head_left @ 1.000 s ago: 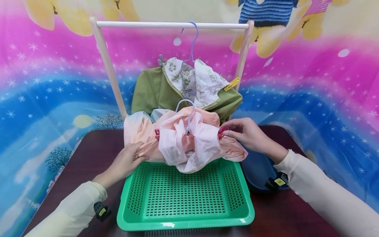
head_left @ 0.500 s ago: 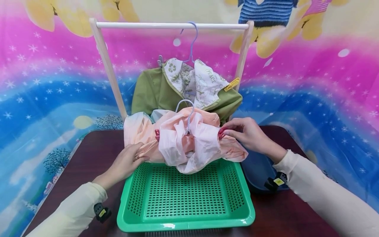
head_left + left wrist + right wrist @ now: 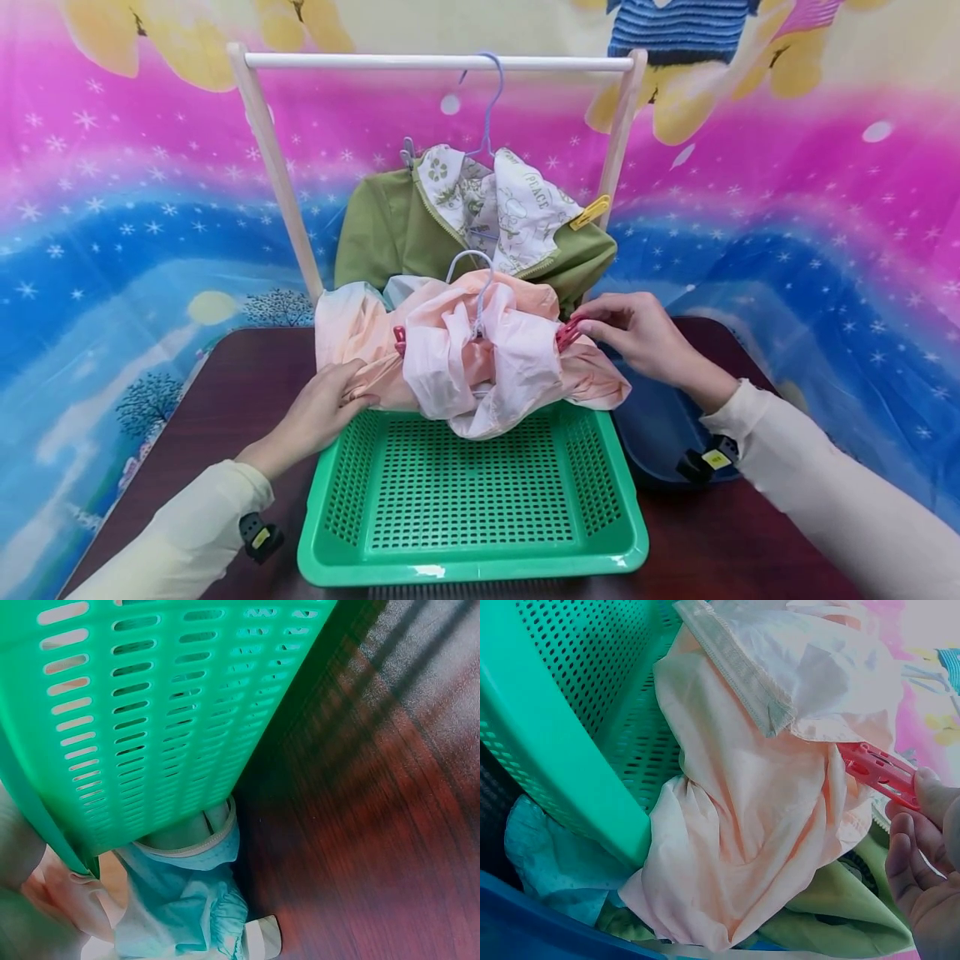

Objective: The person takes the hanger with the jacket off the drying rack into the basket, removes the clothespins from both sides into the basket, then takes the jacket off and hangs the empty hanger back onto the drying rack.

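A pale pink jacket (image 3: pixel 442 367) lies bunched over the far rim of the green basket (image 3: pixel 472 567), the hook of its light hanger (image 3: pixel 471 252) standing up from the collar. My right hand (image 3: pixel 637 333) pinches the end of a red clothespin (image 3: pixel 877 772), whose other end meets the jacket near its right shoulder. Another red clothespin (image 3: pixel 399 339) sits on the left side of the collar. My left hand (image 3: pixel 318 408) grips the jacket's left sleeve by the basket's corner; in the left wrist view, part of that hand is behind the rim.
Behind, a green jacket (image 3: pixel 382 225) hangs by a blue hanger (image 3: pixel 489 108) from the rack's white bar (image 3: pixel 337 62), with a yellow clothespin (image 3: pixel 590 212) and a grey clothespin (image 3: pixel 407 152) on it. A dark blue tray (image 3: pixel 660 433) lies right of the basket. Light-blue cloth (image 3: pixel 184 900) lies beside the basket.
My right hand has shifted slightly right, and more of the red clothespin shows between its fingertips and the jacket. My left hand stays in place.
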The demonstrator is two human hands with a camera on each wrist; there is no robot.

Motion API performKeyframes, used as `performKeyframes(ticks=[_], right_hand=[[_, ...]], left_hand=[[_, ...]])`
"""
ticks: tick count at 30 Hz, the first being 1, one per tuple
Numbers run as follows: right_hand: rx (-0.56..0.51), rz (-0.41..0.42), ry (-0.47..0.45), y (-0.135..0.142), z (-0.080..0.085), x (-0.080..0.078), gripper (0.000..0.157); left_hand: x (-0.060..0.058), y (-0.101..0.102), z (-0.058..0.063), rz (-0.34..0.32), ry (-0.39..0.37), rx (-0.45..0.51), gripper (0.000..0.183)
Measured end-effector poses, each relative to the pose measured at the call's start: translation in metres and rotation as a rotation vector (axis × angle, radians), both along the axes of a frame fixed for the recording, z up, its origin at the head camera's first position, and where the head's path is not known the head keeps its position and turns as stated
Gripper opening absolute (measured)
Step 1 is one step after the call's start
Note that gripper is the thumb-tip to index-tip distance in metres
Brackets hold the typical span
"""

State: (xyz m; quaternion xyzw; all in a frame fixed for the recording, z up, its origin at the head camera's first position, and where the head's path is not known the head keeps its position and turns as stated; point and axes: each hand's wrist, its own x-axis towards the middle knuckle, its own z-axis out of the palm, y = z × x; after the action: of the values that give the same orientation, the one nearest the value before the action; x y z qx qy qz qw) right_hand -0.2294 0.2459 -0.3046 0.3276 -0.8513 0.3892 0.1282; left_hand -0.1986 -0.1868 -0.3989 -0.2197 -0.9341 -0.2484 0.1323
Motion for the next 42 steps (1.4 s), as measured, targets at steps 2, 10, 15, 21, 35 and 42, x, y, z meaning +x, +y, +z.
performKeyframes(ticks=[2,10,15,21,35,42], right_hand=[[-0.017,0.008,-0.003,0.002,0.000,0.000,0.014],[-0.048,0.007,-0.039,0.013,0.002,0.001,0.016],[-0.053,0.006,-0.062,0.021,0.003,0.002,0.018],[-0.054,-0.004,-0.092,0.032,0.003,0.003,0.021],[-0.083,-0.049,-0.162,0.049,0.002,0.002,0.028],[-0.117,-0.062,-0.226,0.056,-0.002,-0.003,0.030]], left_hand=[[0.000,0.000,0.000,0.000,0.004,0.002,0.031],[-0.001,0.001,0.000,0.005,0.007,0.000,0.032],[0.000,0.001,0.001,0.005,0.001,0.002,0.032],[0.001,0.001,0.002,0.008,-0.004,0.006,0.031],[0.001,0.003,0.001,0.016,-0.006,0.010,0.031],[0.002,0.002,0.001,0.021,0.000,0.010,0.031]])
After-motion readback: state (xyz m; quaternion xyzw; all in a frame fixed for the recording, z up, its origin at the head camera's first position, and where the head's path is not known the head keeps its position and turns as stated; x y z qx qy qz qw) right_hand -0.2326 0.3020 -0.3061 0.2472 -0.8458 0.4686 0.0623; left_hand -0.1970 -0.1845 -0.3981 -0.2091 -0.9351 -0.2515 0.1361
